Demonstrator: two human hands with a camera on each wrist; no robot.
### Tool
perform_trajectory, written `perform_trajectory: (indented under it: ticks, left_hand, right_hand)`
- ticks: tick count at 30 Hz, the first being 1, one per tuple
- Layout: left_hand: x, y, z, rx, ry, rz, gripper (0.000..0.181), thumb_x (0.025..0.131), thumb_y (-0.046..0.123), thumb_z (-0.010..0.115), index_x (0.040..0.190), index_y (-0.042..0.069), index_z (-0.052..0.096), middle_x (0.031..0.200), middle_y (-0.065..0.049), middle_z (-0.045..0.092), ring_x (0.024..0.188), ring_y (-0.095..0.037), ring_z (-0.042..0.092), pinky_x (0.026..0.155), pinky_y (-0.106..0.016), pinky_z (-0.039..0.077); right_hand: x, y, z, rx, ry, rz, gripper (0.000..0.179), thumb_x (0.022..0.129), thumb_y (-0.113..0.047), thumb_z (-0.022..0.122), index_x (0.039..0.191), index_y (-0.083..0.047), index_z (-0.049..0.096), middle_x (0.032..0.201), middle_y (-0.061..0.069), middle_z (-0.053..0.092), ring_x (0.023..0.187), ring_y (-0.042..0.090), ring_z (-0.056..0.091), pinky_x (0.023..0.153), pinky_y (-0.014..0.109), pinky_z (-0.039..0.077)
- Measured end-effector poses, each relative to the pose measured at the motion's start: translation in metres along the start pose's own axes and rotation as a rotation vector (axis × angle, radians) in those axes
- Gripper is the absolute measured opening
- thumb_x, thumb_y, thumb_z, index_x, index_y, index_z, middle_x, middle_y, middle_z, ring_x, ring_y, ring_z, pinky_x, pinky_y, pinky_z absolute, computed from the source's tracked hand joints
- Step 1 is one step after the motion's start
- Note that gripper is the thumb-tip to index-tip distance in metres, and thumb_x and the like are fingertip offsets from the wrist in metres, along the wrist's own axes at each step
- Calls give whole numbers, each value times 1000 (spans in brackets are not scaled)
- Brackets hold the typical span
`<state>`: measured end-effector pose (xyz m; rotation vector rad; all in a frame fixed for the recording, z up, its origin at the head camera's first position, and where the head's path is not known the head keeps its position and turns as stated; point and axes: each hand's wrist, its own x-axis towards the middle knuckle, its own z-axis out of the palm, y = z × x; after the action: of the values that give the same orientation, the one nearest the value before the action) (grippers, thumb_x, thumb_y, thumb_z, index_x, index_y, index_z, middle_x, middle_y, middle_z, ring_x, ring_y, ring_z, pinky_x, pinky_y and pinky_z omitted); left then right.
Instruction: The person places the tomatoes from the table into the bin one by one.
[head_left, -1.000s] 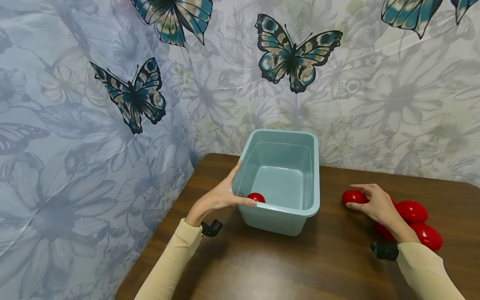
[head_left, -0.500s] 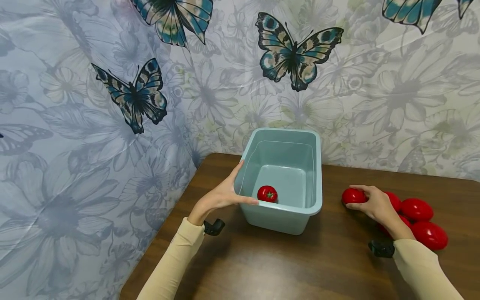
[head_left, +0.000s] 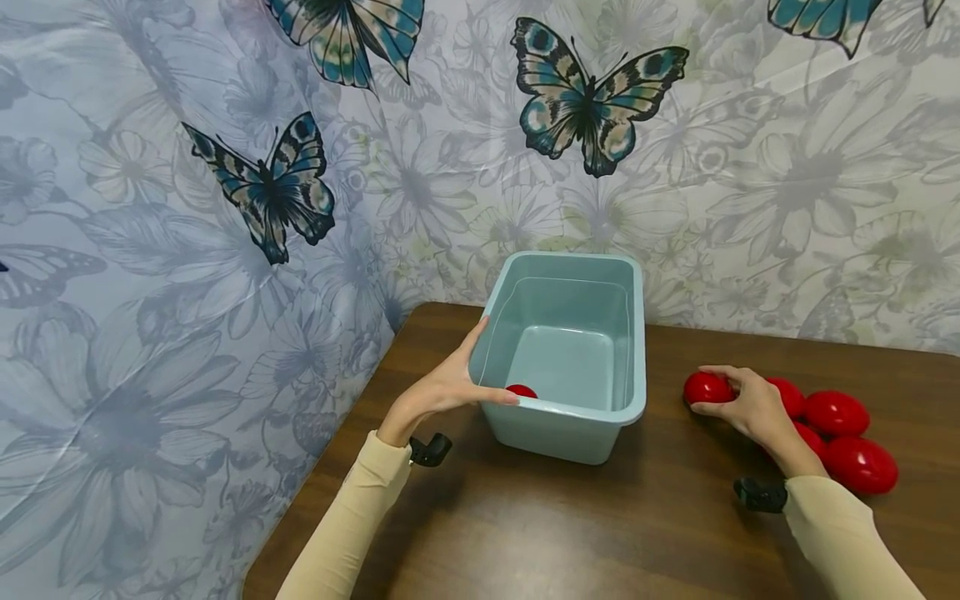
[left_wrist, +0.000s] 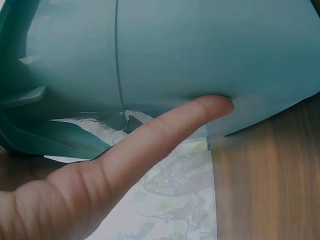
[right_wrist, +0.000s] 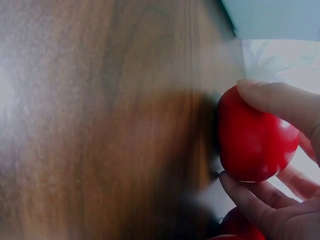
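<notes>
A pale teal plastic bin (head_left: 562, 433) stands on the table. My left hand (head_left: 442, 387) spans its near left corner, the thumb lying straight along the front just under the rim and the other fingers against the left side. In the left wrist view a straight finger (left_wrist: 160, 130) touches the bin's outer wall. Just the top of a red tomato (head_left: 521, 390) inside the bin shows above the front rim. To the right, my right hand (head_left: 757, 408) pinches another tomato (right_wrist: 255, 137) between thumb and fingertips, low at the tabletop.
Several more tomatoes (head_left: 836, 413) lie grouped behind and beside the right wrist. The brown wooden table (head_left: 555, 533) ends at a wall covering (head_left: 795, 208) with flowers and butterflies. Each wrist wears a small black camera (head_left: 760, 495).
The tomato in the bin rolled right, showing its green stem, then back left behind the front rim. Both hands keep nearly the same place, and the head view has shifted slightly.
</notes>
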<state>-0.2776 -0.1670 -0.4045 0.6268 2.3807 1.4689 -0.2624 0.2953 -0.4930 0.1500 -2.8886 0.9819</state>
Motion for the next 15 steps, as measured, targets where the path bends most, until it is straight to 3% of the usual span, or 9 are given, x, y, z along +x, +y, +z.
perform_trajectory:
  ticks: [7, 15]
  left_hand:
    - [0, 1, -1, -45, -8, 28, 143, 70, 47, 97, 170, 26, -3, 171, -12, 19, 149, -41, 35, 117, -59, 35]
    - [-2, 1, -1, -12, -11, -13, 143, 71, 51, 95, 169, 27, -5, 174, -4, 11, 152, -34, 29, 119, -59, 33]
  right_hand:
    - [2, -3, 2, 12, 17, -11, 68, 85, -23, 89, 139, 7, 60, 130, 46, 56, 103, 52, 61, 82, 64, 52]
    - [-2, -10, 0, 57, -21, 23, 70, 85, -23, 88, 141, 7, 57, 137, 47, 50, 114, 60, 53, 90, 71, 41]
